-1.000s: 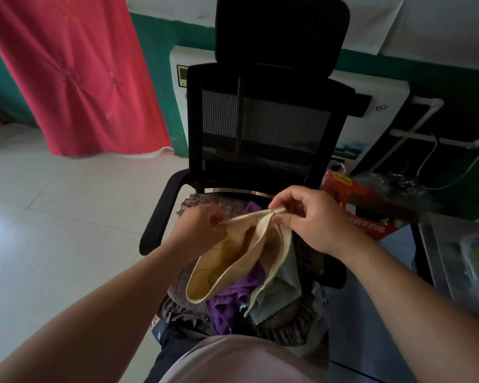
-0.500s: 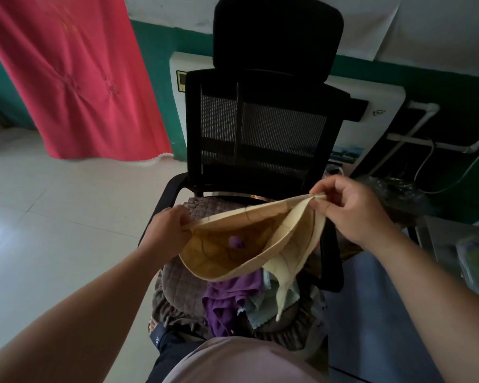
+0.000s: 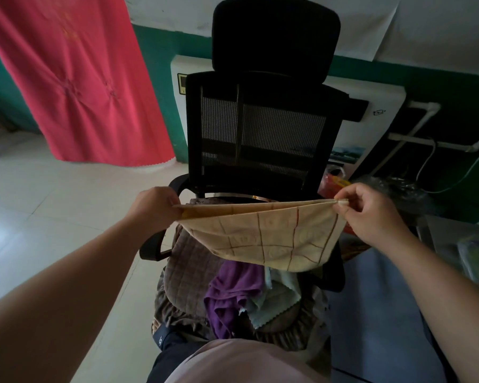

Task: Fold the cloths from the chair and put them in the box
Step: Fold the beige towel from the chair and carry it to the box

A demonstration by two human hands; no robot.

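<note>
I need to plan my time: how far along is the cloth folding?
Early. Nothing looks finished: no folded cloth and no box is in view. In hand: the left hand and right hand hold the beige cloth stretched by its top corners. Left: the purple cloth and pale green cloth lie crumpled on the chair.

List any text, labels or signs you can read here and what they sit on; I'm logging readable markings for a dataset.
Nothing here can be read for certain.
White panel behind the chair: a small dark logo, too small to read.
Same panel: a small yellow display at its left edge, blurred.
Red packet right of the chair: yellow print, blurred.
Dark trousers at the bottom: a tiny white mark, unreadable.
Beige cloth: only grid lines, no words.
</note>
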